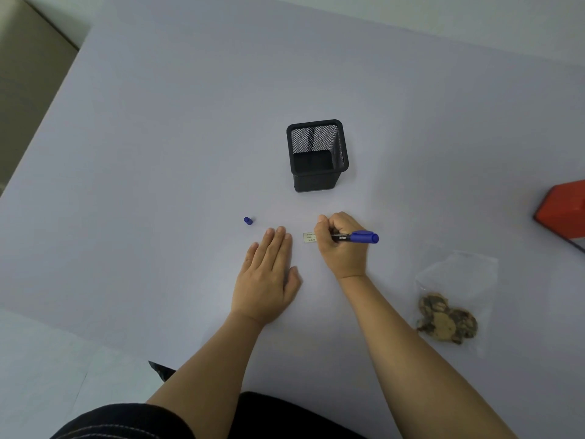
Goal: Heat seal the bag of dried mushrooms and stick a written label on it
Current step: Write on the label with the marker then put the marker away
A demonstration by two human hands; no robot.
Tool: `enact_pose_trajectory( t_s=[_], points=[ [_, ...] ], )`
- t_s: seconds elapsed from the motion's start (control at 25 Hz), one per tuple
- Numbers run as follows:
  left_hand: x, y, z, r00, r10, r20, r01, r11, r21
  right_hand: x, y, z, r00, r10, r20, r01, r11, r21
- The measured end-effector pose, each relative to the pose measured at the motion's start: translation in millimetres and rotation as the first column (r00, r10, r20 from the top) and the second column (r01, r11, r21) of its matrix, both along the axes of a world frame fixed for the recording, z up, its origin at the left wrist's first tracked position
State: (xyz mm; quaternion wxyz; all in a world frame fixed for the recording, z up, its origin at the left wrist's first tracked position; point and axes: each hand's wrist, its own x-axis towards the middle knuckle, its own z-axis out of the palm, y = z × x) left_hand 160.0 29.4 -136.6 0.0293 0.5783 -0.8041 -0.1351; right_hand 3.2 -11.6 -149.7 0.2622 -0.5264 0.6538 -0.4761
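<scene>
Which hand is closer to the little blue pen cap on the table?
Left. The left hand lies flat, fingertips just right of the cap and nearer the person. The right hand grips the marker over the label, farther right.

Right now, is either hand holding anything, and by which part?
The right hand grips the blue marker around its barrel near the tip. The left hand lies flat, holding nothing.

Left hand [267,274], right hand [340,245] and both forearms bare; dark garment [126,421], pale stitch lines, at 7 o'clock.
</scene>
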Motion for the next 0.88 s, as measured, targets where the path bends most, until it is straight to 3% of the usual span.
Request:
enact_pose_trajectory(
  t_s=[0.88],
  points=[
    [0.1,-0.7,-1.2,1.0,-0.002,-0.006,0.002,1.0,0.0,-0.3,0.3,-1.3,1.0,-0.014,0.019,0.015,1.0,-0.02]
  ],
)
